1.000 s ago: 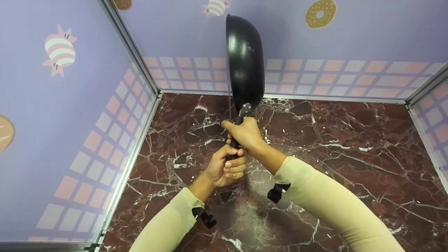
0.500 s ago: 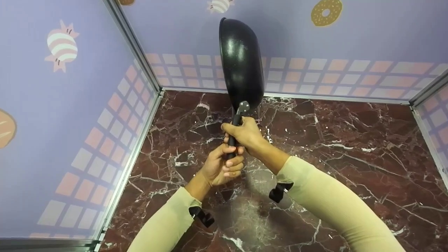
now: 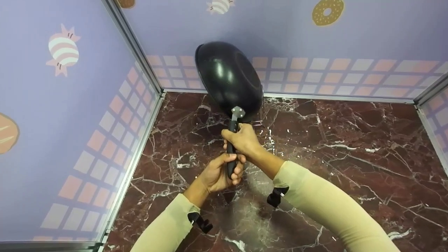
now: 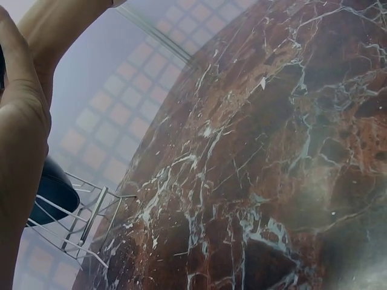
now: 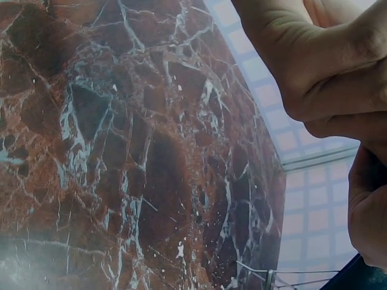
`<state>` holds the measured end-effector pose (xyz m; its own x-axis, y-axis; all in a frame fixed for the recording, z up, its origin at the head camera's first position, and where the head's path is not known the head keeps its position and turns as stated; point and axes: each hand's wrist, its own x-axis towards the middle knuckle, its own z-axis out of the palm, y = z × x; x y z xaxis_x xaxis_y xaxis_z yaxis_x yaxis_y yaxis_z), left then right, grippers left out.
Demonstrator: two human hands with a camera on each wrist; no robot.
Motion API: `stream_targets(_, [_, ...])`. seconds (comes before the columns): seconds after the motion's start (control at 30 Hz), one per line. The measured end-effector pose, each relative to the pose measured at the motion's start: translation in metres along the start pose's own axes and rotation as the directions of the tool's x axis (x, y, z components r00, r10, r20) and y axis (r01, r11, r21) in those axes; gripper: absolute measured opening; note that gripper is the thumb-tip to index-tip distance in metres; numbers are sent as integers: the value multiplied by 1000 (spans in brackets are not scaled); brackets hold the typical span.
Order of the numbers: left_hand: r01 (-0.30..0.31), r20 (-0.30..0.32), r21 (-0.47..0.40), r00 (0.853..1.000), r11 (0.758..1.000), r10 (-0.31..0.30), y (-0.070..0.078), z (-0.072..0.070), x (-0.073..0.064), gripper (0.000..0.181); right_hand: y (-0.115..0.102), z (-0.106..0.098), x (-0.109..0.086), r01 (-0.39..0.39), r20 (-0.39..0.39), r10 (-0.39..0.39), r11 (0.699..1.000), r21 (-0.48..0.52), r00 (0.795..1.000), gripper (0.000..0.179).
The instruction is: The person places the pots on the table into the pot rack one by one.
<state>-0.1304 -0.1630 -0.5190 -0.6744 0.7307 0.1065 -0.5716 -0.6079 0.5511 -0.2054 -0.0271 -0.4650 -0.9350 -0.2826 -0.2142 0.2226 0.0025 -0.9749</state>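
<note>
A black wok [image 3: 227, 78] with a dark handle [image 3: 231, 141] is held up at the middle of the head view. Its rounded outside and flat base show, and its top leans left. The right hand [image 3: 246, 140] grips the handle near the riveted bracket [image 3: 238, 112], thumb across the handle. Lower down, the left hand [image 3: 218, 173] holds the handle's end between thumb and curled fingers. In the left wrist view part of the wok [image 4: 54, 193] overlaps a wire rack [image 4: 91, 223]; whether they touch I cannot tell. The inside of the wok faces away.
The red-brown marble tabletop [image 3: 350, 171] has white veins and small white flecks. Patterned panels stand at the left [image 3: 28, 105], the back [image 3: 287, 35] and the right [image 3: 435, 115], with metal strips [image 3: 315, 98] along their lower edges.
The wok has come down and turned, so more of its underside shows and its top leans further left. Both hands keep to the handle, and the left fingers look looser around its end.
</note>
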Motion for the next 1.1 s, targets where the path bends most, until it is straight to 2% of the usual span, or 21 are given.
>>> stream_targets(0.23, [6, 13, 42, 1000, 999, -7, 2, -2, -1, 25, 6, 1, 2, 13, 12, -14, 998, 65, 1000, 12])
stream_targets(0.43, [18, -28, 104, 999, 994, -15, 2, -6, 3, 24, 13, -5, 3, -2, -15, 4, 992, 128, 1000, 12])
stream_targets(0.73, [51, -82, 111, 996, 993, -42, -1, -11, 3, 24, 22, -7, 6, -9, -15, 11, 990, 141, 1000, 18])
stream_targets(1.1, [87, -47, 141, 996, 986, -81, 10, -23, -1, 30, 27, 0, 13, 2, -64, 7, 991, 136, 998, 11])
